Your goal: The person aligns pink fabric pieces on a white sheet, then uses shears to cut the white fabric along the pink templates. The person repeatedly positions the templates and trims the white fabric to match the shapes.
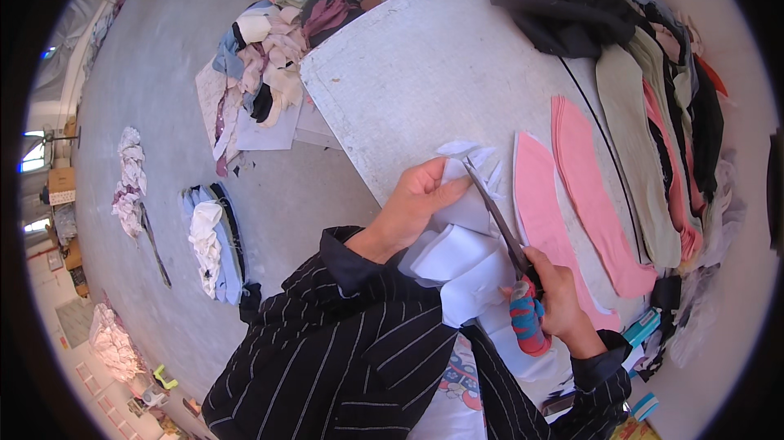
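Between the thumb and fingers of my left hand (424, 199) is the upper end of a pale blue-white fabric piece (464, 209). More folds of the same fabric (459, 259) hang below it, over the near edge of the table. My right hand (558, 289) grips large dark scissors (503, 223) with handles wrapped in red and blue cloth. The blades point up and away, their tips beside the fabric near my left fingers. Small pale offcuts (467, 148) lie just beyond the tips. To the right rest curved pink fabric strips (545, 215), stacked flat.
The grey-white table (408, 64) carries a second pink stack (600, 211), long grey-green pieces (633, 138) and black fabric (563, 7) along its right side. Fabric scraps (269, 64) are heaped on the floor at the far left. Nearer stands a folded fabric bundle (214, 244).
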`<state>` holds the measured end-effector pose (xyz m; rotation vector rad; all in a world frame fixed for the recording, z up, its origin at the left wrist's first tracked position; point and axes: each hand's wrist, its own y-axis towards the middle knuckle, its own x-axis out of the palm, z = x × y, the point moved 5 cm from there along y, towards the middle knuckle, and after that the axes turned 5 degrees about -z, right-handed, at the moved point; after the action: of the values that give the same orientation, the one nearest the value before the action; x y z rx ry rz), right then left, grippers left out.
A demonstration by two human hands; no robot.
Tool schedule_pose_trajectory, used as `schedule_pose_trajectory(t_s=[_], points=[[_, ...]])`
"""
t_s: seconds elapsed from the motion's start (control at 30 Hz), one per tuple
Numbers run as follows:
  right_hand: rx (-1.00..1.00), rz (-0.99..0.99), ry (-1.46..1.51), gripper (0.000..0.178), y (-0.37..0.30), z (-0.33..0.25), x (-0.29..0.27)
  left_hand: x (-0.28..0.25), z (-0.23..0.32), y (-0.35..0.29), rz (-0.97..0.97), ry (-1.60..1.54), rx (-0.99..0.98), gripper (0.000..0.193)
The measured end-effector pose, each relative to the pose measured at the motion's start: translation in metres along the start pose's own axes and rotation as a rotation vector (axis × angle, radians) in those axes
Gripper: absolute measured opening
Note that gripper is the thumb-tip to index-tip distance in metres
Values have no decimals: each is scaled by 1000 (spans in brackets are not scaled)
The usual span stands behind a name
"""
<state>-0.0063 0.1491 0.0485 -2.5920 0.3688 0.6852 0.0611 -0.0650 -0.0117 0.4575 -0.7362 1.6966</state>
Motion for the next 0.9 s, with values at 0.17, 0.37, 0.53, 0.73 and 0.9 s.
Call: schedule_pose_trajectory(t_s=[0.17,0.37,0.53,0.73,0.9], points=[[50,-10,36,61,1,-6,-2,-2,-3,1,-33,-38,-11,29],[14,-3,-94,62,15,-18,-12,13,8,-4,2,136,8,19],[53,-2,-17,63,10,-12,-6,9,-2,-3,7,32,-32,19],[-32,29,154,52,9,-10,0,7,-5,-5,-21,-83,-60,21],[-13,37,160,52,6,-2,5,7,-11,-4,-15,-128,-109,23]])
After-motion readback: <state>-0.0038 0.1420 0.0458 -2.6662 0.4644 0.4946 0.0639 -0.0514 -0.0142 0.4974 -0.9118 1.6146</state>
